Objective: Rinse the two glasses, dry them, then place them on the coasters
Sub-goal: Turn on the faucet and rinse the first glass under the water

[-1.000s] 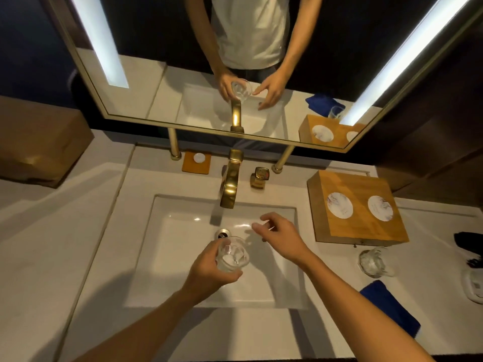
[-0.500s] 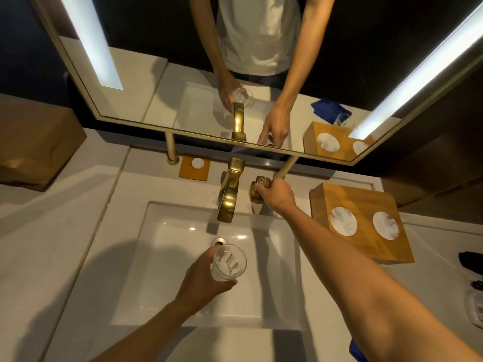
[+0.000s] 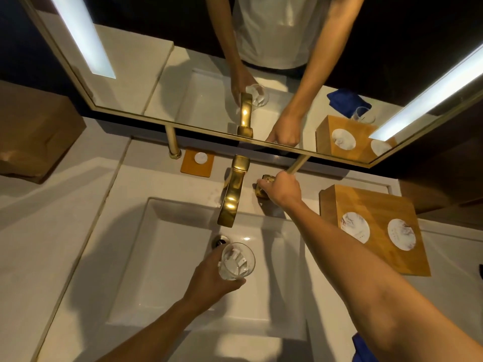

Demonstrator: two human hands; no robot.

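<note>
Head view, left to right: left hand (image 3: pixel 209 280) wraps the glass (image 3: pixel 236 261), mouth up, over the sink (image 3: pixel 167 257), just short of the gold spout (image 3: pixel 231 197) beyond it. Right hand (image 3: pixel 283 190) pinches the tap knob (image 3: pixel 264 185). Coasters (image 3: pixel 354 227) wait further right. No readable writing.

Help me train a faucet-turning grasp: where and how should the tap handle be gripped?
Grip the small square gold handle by its flat side faces, pinching from above and from the right, as the right hand does. The spout stands close on its left, so that side is crowded. The left hand holds the glass.
</note>
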